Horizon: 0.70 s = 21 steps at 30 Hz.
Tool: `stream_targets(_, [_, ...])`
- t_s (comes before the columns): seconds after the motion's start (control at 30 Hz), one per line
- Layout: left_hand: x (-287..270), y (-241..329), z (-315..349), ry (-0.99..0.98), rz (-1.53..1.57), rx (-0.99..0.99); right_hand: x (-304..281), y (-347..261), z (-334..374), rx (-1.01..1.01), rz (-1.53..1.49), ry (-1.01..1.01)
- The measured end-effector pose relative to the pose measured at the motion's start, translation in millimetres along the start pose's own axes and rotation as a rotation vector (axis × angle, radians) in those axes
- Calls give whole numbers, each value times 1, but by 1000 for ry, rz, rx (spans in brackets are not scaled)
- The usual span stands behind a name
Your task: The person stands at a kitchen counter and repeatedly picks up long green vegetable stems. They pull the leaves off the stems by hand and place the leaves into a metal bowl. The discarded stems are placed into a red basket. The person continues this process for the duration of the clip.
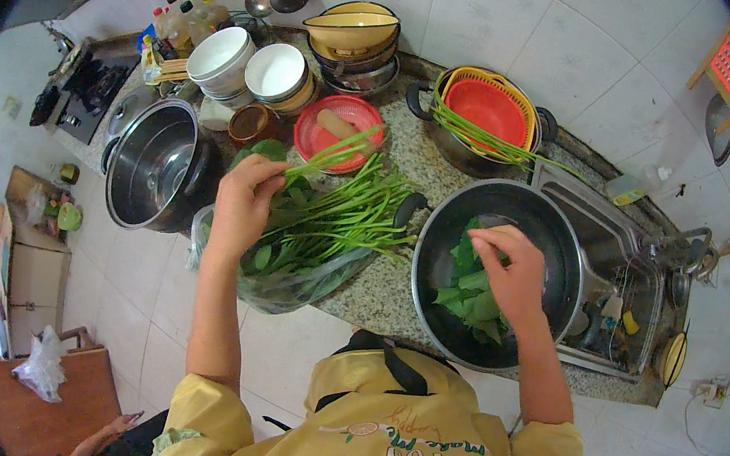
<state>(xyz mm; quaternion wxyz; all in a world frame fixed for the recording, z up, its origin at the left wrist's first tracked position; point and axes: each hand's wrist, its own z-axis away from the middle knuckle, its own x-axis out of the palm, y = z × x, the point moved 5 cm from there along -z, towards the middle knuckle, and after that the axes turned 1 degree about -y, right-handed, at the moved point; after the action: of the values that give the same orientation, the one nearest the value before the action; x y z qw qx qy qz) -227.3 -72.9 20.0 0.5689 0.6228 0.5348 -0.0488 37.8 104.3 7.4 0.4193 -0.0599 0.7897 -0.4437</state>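
My left hand (pixel 247 200) is closed in a pinch on a green stalk (pixel 330 156), which points up and to the right. Below it, a bunch of leafy greens with long stems (pixel 345 203) lies on a clear plastic bag (pixel 299 285) at the counter's front edge. Over the large dark pot (pixel 422 303) on the right, my right hand (pixel 510 269) is closed, its fingertips pinched on a green leaf (pixel 469 243). More torn leaves (pixel 476 304) are piled in the pot, partly hidden by this hand.
An open steel pot (pixel 154 167) stands at left. Behind are white bowls (pixel 277 71), a red basket (pixel 307 139) with a brown root-like piece, and a pot with a red colander (pixel 486 113) and stripped stems across it. The sink (pixel 626 287) is at right. Someone's arm (pixel 107 435) shows lower left.
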Motion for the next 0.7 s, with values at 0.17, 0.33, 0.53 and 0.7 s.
stream_targets(0.17, [-9, 17, -2, 10, -7, 5, 31, -17, 1, -18, -65, -251])
stream_targets(0.33, [-1, 56, 1, 17, 62, 160, 76, -29, 4, 134, -634, -344])
stream_targets(0.53, [40, 91, 18, -26, -54, 336, 110, -43, -13, 326, -1068, -261])
stream_targets(0.7, [55, 80, 21, -144, -64, 271, 107, -23, -10, 380, -1027, -271])
